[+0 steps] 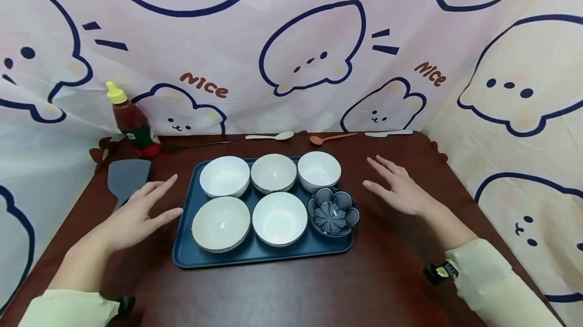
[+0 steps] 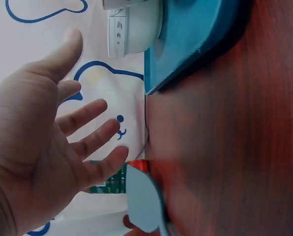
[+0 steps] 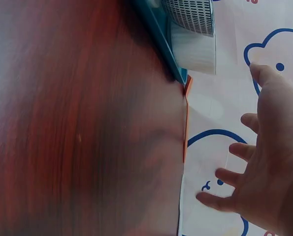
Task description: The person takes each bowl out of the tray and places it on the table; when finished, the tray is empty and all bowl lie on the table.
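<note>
We are judging centre-frame tray (image 1: 255, 253) stiff, heavy under bowls (image 1: 280, 218), holdable by side rims (image 1: 180, 238); finding left hand (image 1: 136, 216), right hand (image 1: 398, 190) outstretched, empty.

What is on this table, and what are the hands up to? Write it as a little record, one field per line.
Tray: blue, on a dark brown table
Far row: three pale bowls
Near row: two pale bowls, then a dark flower-shaped dish at the right
Left hand: left of the tray, holding nothing
Right hand: right of the tray, holding nothing
Near left hand: grey spatula
Far left: red bottle, yellow cap
Table's far edge: pale spoon, orange spoon, whitish knife
</note>
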Action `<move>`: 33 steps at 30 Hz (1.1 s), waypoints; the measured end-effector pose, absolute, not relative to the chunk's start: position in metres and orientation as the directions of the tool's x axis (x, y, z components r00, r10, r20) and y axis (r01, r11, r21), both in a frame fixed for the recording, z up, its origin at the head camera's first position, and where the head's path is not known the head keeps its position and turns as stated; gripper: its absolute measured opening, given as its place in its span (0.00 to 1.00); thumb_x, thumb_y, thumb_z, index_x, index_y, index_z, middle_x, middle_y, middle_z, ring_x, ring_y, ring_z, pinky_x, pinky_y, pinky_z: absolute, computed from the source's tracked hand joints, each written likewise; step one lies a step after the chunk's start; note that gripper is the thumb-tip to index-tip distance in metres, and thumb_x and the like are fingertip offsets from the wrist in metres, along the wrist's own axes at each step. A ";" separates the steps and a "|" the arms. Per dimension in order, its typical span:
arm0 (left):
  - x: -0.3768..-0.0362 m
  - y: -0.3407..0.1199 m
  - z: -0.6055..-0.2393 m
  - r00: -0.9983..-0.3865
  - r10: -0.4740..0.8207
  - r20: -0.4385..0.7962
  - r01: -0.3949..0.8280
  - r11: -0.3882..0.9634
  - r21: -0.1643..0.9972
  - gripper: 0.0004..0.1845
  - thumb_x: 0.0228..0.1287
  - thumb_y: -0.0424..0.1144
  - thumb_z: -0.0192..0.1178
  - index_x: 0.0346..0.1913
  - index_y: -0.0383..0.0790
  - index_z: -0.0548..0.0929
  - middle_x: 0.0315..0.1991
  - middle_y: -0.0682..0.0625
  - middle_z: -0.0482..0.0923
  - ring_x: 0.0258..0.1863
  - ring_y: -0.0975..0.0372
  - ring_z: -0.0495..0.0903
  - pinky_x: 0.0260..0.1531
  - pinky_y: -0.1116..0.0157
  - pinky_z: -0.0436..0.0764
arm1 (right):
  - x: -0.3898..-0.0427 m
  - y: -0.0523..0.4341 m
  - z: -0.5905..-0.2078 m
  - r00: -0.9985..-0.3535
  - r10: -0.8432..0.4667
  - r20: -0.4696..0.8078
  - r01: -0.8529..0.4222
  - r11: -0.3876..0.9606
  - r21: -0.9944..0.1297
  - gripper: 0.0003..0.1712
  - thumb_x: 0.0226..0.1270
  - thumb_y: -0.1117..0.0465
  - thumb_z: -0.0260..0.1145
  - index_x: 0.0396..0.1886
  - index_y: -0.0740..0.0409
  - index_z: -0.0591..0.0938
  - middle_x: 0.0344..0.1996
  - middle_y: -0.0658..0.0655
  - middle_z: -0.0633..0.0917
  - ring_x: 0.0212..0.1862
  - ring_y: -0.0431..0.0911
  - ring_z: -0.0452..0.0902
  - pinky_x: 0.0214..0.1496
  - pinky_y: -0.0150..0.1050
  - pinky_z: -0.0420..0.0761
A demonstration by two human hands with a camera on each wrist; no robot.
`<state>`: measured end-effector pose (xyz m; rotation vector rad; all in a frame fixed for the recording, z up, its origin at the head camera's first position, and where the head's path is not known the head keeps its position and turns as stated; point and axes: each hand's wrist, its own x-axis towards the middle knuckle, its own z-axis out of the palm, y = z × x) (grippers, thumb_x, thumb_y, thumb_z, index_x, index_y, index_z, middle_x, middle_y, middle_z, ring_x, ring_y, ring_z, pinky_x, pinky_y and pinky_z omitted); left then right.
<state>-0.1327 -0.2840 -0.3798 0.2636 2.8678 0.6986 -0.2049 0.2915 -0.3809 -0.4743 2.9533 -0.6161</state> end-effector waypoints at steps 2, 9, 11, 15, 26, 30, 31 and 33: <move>-0.132 -0.286 -0.383 -0.966 0.222 -0.130 0.125 0.847 0.517 0.48 0.68 0.59 0.60 0.81 0.49 0.46 0.67 0.30 0.57 0.61 0.37 0.67 0.45 0.41 0.82 | -0.209 0.288 -0.382 -0.942 -0.334 -0.020 -0.293 0.852 -0.435 0.42 0.73 0.34 0.54 0.80 0.39 0.55 0.79 0.61 0.54 0.77 0.67 0.49 0.67 0.74 0.58; -0.129 -0.293 -0.395 -0.951 0.245 -0.191 0.083 0.794 0.602 0.45 0.66 0.54 0.64 0.78 0.39 0.57 0.55 0.38 0.67 0.49 0.52 0.78 0.41 0.58 0.85 | -0.225 0.276 -0.386 -0.927 -0.372 -0.055 -0.259 0.739 -0.622 0.39 0.74 0.37 0.57 0.79 0.37 0.58 0.77 0.57 0.61 0.74 0.60 0.62 0.68 0.66 0.65; -0.128 -0.294 -0.398 -0.946 0.249 -0.206 0.071 0.784 0.617 0.44 0.66 0.54 0.65 0.77 0.39 0.59 0.55 0.39 0.68 0.49 0.54 0.78 0.40 0.59 0.84 | -0.231 0.273 -0.389 -0.924 -0.374 -0.077 -0.216 0.679 -0.701 0.37 0.74 0.39 0.57 0.78 0.35 0.59 0.76 0.56 0.63 0.71 0.58 0.67 0.66 0.61 0.71; -0.129 -0.295 -0.405 -0.941 0.253 -0.223 0.056 0.769 0.637 0.43 0.65 0.55 0.65 0.76 0.39 0.61 0.55 0.40 0.71 0.48 0.55 0.78 0.42 0.60 0.84 | -0.244 0.269 -0.399 -0.930 -0.355 -0.094 -0.123 0.541 -0.832 0.35 0.74 0.42 0.59 0.77 0.37 0.63 0.73 0.59 0.69 0.65 0.57 0.75 0.60 0.52 0.79; -0.127 -0.299 -0.430 -0.921 0.331 -0.206 0.030 0.588 0.808 0.40 0.64 0.46 0.68 0.73 0.34 0.64 0.44 0.41 0.70 0.31 0.63 0.80 0.32 0.67 0.81 | -0.258 0.252 -0.418 -0.915 -0.377 -0.141 -0.025 0.403 -0.915 0.37 0.73 0.46 0.62 0.78 0.47 0.63 0.70 0.60 0.72 0.54 0.53 0.82 0.51 0.40 0.83; -0.127 -0.300 -0.434 -0.918 0.345 -0.194 0.038 0.563 0.825 0.38 0.62 0.44 0.70 0.71 0.34 0.68 0.43 0.41 0.71 0.31 0.64 0.79 0.33 0.68 0.79 | -0.260 0.246 -0.419 -0.910 -0.387 -0.147 -0.026 0.406 -0.913 0.37 0.73 0.48 0.63 0.78 0.47 0.63 0.68 0.62 0.73 0.50 0.51 0.83 0.50 0.41 0.84; -0.127 -0.300 -0.434 -0.918 0.349 -0.190 0.043 0.562 0.826 0.38 0.61 0.44 0.70 0.70 0.33 0.68 0.42 0.41 0.71 0.31 0.64 0.79 0.33 0.68 0.78 | -0.261 0.244 -0.420 -0.908 -0.390 -0.151 -0.022 0.405 -0.914 0.37 0.73 0.48 0.63 0.78 0.47 0.63 0.67 0.62 0.74 0.49 0.50 0.84 0.50 0.41 0.84; -0.127 -0.301 -0.435 -0.918 0.353 -0.183 0.051 0.561 0.826 0.37 0.60 0.44 0.71 0.70 0.33 0.69 0.41 0.42 0.72 0.31 0.64 0.78 0.33 0.69 0.76 | -0.262 0.242 -0.421 -0.903 -0.399 -0.157 -0.017 0.398 -0.917 0.38 0.73 0.49 0.64 0.78 0.48 0.62 0.65 0.64 0.75 0.48 0.50 0.84 0.49 0.42 0.84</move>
